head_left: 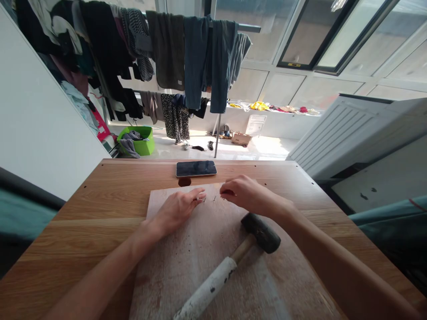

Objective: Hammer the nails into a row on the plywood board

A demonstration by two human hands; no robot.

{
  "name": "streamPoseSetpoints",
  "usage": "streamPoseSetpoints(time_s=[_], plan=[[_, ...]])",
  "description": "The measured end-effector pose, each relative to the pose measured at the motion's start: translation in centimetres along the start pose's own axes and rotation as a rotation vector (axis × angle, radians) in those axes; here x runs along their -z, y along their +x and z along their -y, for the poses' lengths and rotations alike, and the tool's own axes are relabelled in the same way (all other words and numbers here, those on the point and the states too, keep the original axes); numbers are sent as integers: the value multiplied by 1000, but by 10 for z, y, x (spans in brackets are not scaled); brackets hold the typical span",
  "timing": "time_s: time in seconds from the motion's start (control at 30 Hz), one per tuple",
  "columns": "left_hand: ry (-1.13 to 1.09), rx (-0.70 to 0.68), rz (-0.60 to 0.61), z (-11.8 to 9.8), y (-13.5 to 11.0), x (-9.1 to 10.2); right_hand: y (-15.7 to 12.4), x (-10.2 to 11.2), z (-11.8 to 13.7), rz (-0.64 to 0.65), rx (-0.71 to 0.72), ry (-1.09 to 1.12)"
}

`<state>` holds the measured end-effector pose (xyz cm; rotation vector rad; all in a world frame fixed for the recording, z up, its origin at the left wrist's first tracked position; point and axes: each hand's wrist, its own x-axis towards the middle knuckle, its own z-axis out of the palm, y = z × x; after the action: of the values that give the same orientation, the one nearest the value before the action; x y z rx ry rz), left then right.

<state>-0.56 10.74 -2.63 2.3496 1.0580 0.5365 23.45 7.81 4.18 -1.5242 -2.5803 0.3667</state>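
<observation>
Closest to me through the head camera, a hammer lies slantwise on the pale wooden board, its white-wrapped handle running toward the bottom edge of my view and its dark head pointing up and to the right, just beside the right forearm. Small dark specks dot the board's surface. Farther up, near the board's far edge, I see both bare hands at work around a few thin nails; one stands on the board in the gap between the hands, slightly tilted. The left hand rests on the board, thumb and forefinger drawn near each other beside another nail, though I can't tell whether they pinch it. The right hand has its fingers curled inward, knuckles up, and I can't make out whether anything sits inside them. Just beyond the board, on the wood-grain table, I have a dark round hole and, behind it, a phone lying with its dark screen up. Past the table, a green basket with grey cloth stands on the floor at left, below hanging clothes, and a cardboard box sits farther right, near the wall under the windows.
</observation>
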Motion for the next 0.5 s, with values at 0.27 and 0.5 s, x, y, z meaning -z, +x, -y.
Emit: streamPoseSetpoints(time_s=[0.27, 0.5], plan=[[-113, -63, -8, -9, 16, -12, 8, -9, 7, -43, 39, 15], [-349, 16, 32, -26, -8, 17, -18, 2, 26, -168, 136, 109]])
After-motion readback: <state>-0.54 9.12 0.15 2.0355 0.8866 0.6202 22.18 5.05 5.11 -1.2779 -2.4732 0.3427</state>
